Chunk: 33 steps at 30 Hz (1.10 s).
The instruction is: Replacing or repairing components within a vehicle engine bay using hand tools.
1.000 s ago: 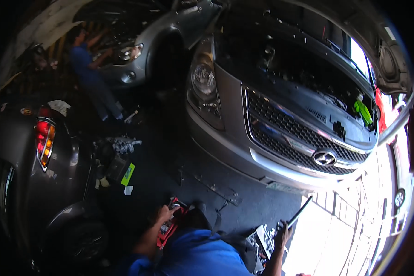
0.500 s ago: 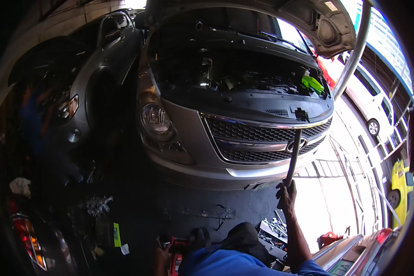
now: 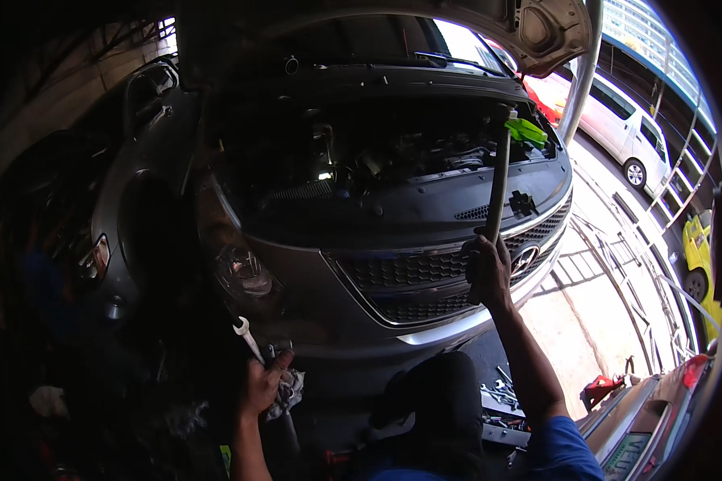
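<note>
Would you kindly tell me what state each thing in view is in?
Left hand: closed around the wrench
Wrench: held, its open end exposed
Rag: crumpled, beside the left hand
Right hand: closed around the long bar
Long bar: gripped near one end
Hood: raised
Engine bay: uncovered
Toolbox: open, tools showing
Headlight: appears unlit

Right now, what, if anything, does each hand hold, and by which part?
The right hand grips a long bar by its lower end. The left hand holds a wrench below its open end, and a bunched cloth.
</note>
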Each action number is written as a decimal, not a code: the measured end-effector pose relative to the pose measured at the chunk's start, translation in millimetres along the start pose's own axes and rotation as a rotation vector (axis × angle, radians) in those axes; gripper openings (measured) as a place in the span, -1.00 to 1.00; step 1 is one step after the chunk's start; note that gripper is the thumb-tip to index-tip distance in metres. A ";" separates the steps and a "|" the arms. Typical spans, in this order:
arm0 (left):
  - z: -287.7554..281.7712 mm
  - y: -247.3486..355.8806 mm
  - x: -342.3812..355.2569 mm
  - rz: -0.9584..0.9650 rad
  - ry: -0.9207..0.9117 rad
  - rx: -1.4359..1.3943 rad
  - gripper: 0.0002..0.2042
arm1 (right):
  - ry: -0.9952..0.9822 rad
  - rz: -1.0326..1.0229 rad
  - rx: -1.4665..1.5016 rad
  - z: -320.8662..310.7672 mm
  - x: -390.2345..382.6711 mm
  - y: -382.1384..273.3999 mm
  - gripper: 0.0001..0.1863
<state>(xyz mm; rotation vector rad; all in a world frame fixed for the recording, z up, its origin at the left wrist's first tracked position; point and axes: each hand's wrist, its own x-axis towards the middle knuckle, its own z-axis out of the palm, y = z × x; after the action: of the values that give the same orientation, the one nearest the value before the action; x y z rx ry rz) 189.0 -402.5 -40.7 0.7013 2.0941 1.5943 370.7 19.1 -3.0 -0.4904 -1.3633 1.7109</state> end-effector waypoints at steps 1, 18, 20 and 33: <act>3.0 8.6 22.6 -0.018 -0.072 -0.075 -0.58 | 0.022 -0.014 -0.006 13.7 16.6 3.3 -0.77; 164.2 189.3 257.0 -0.388 -0.366 -0.116 -0.59 | 0.403 -0.109 0.346 121.7 392.7 15.2 -0.75; 162.4 193.1 252.2 -0.439 -0.399 -0.038 -0.59 | 0.493 -0.160 0.329 118.1 429.6 24.0 -0.74; 108.9 295.1 362.7 -0.335 -0.384 0.564 -0.66 | 0.848 -0.252 0.104 94.5 520.9 97.2 -0.75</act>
<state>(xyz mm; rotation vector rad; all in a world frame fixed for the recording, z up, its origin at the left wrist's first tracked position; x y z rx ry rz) 10.6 -32.4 207.7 0.7109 2.2154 0.6287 -20.4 385.7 44.7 -0.8230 -0.6778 1.1400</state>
